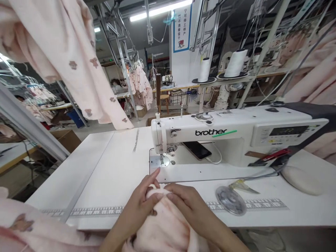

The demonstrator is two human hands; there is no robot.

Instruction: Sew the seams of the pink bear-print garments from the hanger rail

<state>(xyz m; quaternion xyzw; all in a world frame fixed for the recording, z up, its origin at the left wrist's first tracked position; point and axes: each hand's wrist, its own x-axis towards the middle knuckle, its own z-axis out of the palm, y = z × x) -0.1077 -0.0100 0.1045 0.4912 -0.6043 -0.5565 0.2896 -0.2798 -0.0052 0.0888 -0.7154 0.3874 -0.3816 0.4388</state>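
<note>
Pink fabric lies between the left hand and the right hand, its upper edge pinched by both, at the bench front, before the sewing machine

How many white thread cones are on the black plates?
2: a smaller cone on the left plate, a bigger cone on the right plate, both behind the machine.
</note>
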